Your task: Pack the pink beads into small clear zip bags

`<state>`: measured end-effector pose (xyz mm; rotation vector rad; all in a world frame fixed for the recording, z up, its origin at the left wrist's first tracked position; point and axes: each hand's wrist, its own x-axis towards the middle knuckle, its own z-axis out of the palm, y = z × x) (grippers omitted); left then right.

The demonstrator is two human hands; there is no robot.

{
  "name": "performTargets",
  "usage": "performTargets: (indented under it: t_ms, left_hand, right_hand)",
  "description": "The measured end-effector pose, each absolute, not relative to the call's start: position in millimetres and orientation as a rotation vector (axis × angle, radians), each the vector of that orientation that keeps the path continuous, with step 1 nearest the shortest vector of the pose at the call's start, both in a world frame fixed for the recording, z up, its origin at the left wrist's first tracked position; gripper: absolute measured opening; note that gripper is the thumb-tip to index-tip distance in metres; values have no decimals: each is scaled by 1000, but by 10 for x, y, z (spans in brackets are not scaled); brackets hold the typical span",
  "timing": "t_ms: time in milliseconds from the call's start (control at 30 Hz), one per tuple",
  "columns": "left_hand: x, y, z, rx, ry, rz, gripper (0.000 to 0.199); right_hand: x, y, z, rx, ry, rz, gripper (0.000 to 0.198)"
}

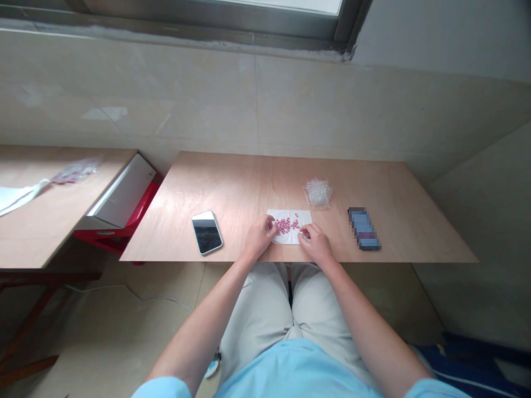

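Both hands at frame centre: left hand (260, 236) fingers curled at pink beads (286, 225); right hand (316, 241) pinching one, contents indistinct. Beads on white cloth (298, 234), near table (249, 188) edge. Phone (206, 232) at left.

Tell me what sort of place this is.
Probably a makeshift indoor workroom: a bare plywood table set against a tiled wall beneath a window, with small pink pills on a white sheet between both hands.
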<state>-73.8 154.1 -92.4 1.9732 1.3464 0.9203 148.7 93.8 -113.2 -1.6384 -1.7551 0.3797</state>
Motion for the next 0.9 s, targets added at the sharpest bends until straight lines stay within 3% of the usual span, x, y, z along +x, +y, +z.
performTargets:
  t_ms: [367, 533, 900]
  left_hand:
    - [-746, 1533, -906, 1973, 1349, 926, 12]
    - [-745, 1540, -917, 1975, 1339, 929, 13]
    - [-748, 1557, -906, 1965, 1332, 898, 13]
  right_hand:
    - [1451, 976, -1005, -1612, -1635, 506, 12]
    - [1230, 1176, -877, -1531, -1310, 662, 23]
    - [1017, 1257, -795, -1495, -1478, 694, 22]
